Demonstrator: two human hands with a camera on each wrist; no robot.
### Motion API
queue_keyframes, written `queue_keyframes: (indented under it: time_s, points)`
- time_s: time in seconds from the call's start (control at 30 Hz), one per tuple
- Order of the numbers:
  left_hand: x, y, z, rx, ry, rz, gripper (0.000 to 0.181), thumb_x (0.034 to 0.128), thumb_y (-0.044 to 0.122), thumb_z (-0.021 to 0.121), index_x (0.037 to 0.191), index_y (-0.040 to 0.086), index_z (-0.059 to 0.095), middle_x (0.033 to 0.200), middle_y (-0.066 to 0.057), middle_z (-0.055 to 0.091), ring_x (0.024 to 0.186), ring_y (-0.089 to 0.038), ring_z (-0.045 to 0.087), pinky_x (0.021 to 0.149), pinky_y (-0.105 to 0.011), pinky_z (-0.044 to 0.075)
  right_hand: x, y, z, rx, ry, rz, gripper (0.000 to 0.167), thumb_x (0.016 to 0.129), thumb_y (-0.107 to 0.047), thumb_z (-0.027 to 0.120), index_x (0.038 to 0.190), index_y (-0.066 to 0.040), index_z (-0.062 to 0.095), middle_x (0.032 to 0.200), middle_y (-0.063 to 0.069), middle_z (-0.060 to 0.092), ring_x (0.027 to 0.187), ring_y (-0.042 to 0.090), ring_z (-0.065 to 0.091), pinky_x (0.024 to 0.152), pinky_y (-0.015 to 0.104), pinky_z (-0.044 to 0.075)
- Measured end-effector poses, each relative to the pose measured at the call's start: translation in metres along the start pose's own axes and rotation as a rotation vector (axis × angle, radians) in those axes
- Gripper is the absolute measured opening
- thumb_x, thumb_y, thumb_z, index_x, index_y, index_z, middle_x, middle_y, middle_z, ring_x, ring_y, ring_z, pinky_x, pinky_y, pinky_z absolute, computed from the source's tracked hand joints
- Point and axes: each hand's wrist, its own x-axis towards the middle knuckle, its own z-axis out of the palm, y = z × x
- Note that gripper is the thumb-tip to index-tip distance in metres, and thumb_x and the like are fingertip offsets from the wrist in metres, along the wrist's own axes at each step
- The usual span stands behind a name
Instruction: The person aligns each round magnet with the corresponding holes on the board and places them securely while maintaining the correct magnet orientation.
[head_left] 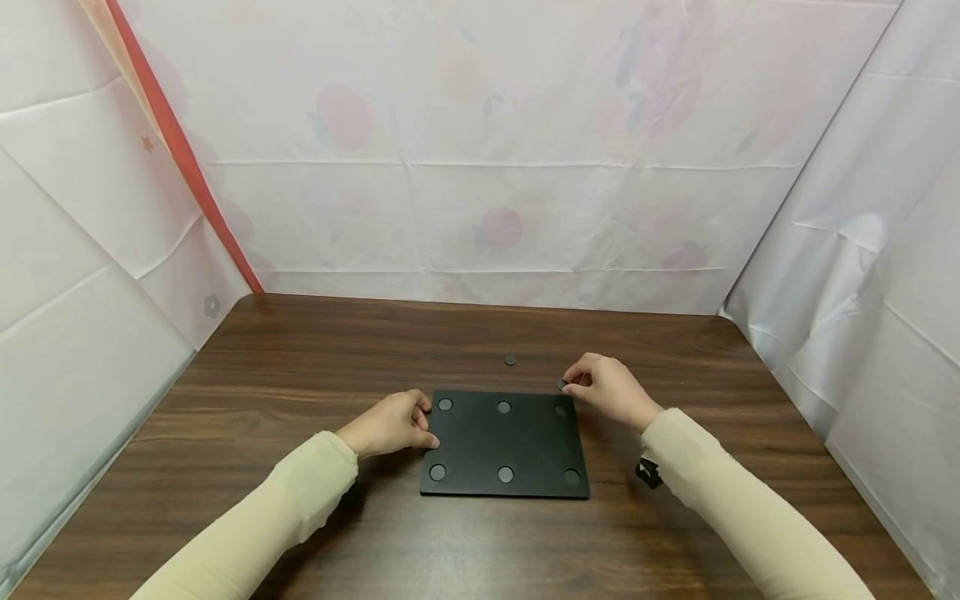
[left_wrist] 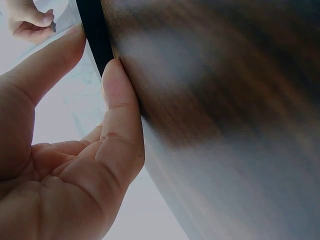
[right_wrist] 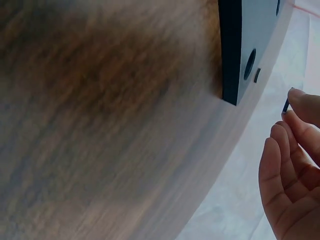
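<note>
A flat black rectangular board (head_left: 504, 442) lies on the table, with several round spots in two rows. The two spots on its right side look darker than the rest. At the board's left edge, my left hand (head_left: 392, 425) holds it with thumb and fingers; the left wrist view shows the fingertips against the edge of the board (left_wrist: 94, 37). Just past the far right corner, my right hand (head_left: 609, 390) pinches a small dark disc (head_left: 561, 384) between thumb and index finger. Another small dark disc (head_left: 510, 360) lies on the table behind the board.
The brown wood-grain table (head_left: 337, 342) has rounded far corners. A pale printed curtain (head_left: 480, 150) hangs behind it, with white cloth (head_left: 847, 275) along the right side. A red strip (head_left: 183, 150) runs down the left corner.
</note>
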Motion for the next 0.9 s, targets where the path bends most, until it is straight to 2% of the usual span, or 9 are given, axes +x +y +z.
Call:
queue_keyframes:
  time_s: [0.9]
  points:
    - [0.000, -0.001, 0.000, 0.005, 0.001, 0.015, 0.057, 0.0778, 0.010, 0.082, 0.123, -0.009, 0.053, 0.087, -0.005, 0.060, 0.076, -0.015, 0.055, 0.070, -0.029, 0.047, -0.014, 0.003, 0.015, -0.032, -0.053, -0.020, 0.012, 0.087, -0.015, 0.075, 0.098, -0.011, 0.075, 0.093, -0.003, 0.066, 0.077, 0.007, 0.058, 0.067, 0.023, 0.049]
